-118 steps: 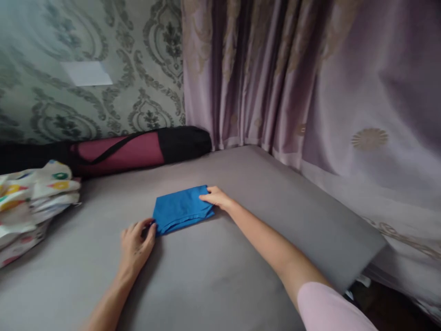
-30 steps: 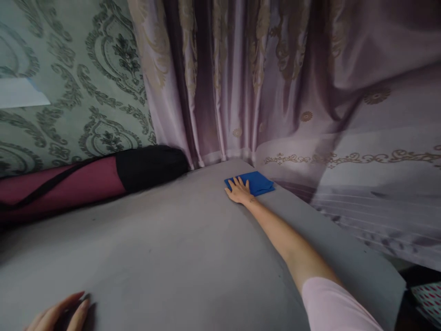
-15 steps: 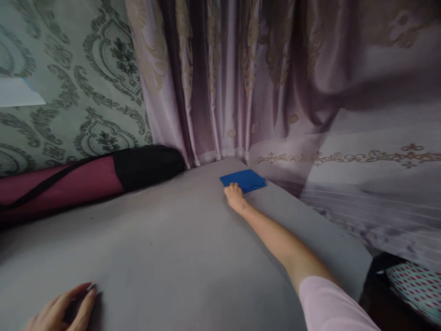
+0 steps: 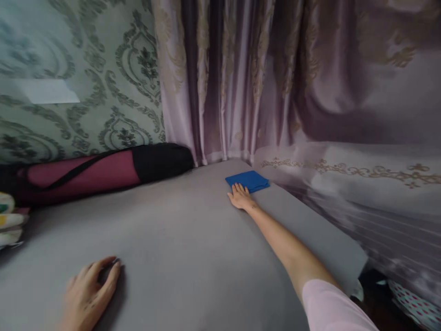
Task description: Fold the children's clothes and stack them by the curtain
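A folded blue cloth (image 4: 251, 180) lies flat near the far corner of the grey padded surface (image 4: 165, 248). My right hand (image 4: 240, 196) rests at its near left edge, fingers spread with their tips on the cloth, gripping nothing. Down at the lower left, my left hand (image 4: 92, 287) is over the grey surface, thumb and fingers curved and apart, with nothing between them.
A long maroon and black bag (image 4: 103, 172) lies along the patterned wall. Mauve curtains (image 4: 227, 92) hang behind the corner and down the right side. A partly visible pale object (image 4: 10, 225) is at the left edge; red-dotted fabric (image 4: 418, 301) is at the lower right.
My right hand's fingers, curled before, now lie spread on the cloth's edge. More of my left hand shows, higher and further right. The view has shifted left, bringing the pale object in.
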### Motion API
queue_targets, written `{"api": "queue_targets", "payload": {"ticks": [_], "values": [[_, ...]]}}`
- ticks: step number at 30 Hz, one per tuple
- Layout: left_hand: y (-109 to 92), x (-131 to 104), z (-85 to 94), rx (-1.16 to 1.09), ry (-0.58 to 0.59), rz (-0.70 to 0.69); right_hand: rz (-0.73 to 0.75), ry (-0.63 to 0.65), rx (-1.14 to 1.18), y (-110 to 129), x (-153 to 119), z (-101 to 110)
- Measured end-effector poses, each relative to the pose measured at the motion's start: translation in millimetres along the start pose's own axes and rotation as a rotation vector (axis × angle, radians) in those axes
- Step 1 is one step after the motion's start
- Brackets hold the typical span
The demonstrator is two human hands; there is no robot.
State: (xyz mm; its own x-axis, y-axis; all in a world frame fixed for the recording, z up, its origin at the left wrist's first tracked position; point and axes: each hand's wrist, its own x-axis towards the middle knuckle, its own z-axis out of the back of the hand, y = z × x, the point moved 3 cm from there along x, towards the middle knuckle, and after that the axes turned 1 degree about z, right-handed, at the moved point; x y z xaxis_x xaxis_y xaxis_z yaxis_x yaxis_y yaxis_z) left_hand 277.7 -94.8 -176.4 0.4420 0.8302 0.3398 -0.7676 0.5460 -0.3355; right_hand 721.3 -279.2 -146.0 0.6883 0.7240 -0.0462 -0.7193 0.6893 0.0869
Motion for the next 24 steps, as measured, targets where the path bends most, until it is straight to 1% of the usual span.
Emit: {"api": "queue_targets", "payload": {"ticks": [1, 3, 6, 9, 11, 13, 16, 18, 20, 22, 24], "values": [[-2, 0, 0.2, -0.037, -0.009, -0.004, -0.005, 0.005, 0.000, 1, -1, 0], [-7, -4, 0.7, -0.077, 0.011, -0.037, -0.015, -0.010, -0.006, 7, -5, 2], [-20, -11, 6.8, -0.060, 0.002, -0.032, 0.093, -0.095, -0.059, 30, -14, 5], [-30, -12, 12.7, -0.038, 0.033, -0.011, 0.299, -0.149, -0.065, 71, -24, -5], [-30, -8, 15.6, -0.020, 0.053, 0.015, 0.445, -0.186, -0.020, 104, -34, -17], [-26, -5, 18.5, -0.031, 0.065, 0.006, 0.577, -0.190, 0.048, 138, -48, -30], [-18, -3, 23.0, -0.096, 0.105, -0.037, 0.724, -0.161, 0.141, 182, -71, -45], [-10, -1, 26.5, -0.175, 0.147, -0.079, 0.794, -0.135, 0.172, 207, -86, -50], [4, 2, 31.7, -0.255, 0.166, -0.072, 0.843, -0.109, 0.185, 227, -99, -53], [25, 5, 40.6, -0.300, 0.112, 0.019, 0.883, -0.083, 0.187, 245, -111, -55], [53, 7, 54.7, -0.297, 0.007, 0.144, 0.926, -0.074, 0.181, 260, -122, -57]]}}
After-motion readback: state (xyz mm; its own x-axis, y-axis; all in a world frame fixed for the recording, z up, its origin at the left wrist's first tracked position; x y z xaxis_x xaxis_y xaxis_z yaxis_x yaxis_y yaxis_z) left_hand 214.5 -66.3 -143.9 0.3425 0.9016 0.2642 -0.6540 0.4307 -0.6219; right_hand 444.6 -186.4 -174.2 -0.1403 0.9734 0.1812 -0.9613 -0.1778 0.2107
